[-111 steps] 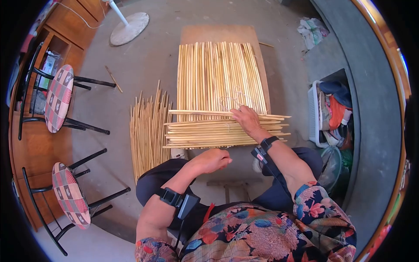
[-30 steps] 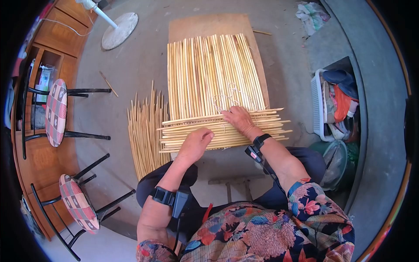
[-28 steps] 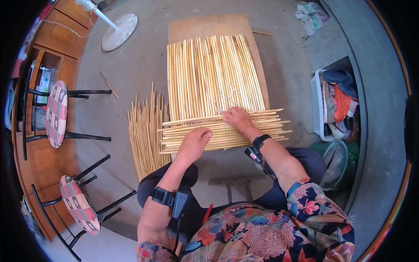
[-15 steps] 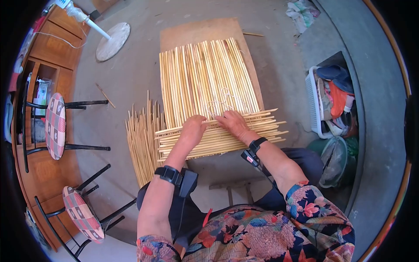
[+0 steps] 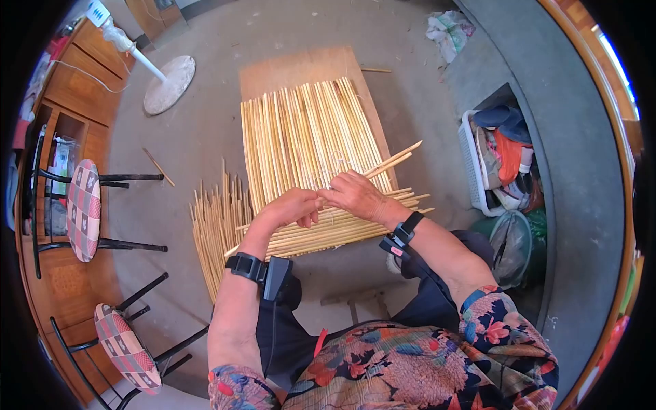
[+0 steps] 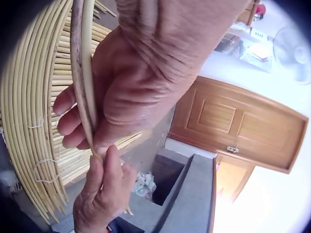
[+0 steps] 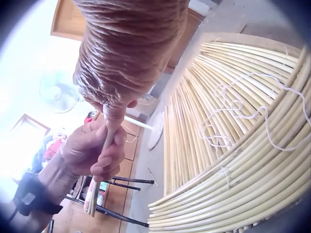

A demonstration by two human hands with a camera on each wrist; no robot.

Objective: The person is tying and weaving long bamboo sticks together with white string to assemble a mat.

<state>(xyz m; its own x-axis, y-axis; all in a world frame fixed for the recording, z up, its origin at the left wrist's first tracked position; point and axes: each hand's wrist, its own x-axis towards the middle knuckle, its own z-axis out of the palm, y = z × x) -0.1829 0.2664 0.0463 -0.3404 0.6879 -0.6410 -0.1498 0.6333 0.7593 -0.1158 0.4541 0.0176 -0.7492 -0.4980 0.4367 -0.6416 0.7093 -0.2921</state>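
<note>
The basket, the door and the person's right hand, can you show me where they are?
Basket [image 5: 470, 160]: head view, on its pale side wall.
Door [image 6: 237, 124]: left wrist view, on the wood near its middle.
Right hand [image 5: 357, 195]: head view, on the back of it.

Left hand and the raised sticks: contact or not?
Touching. The right wrist view shows the left hand with its fingers curled around the raised sticks.
</note>
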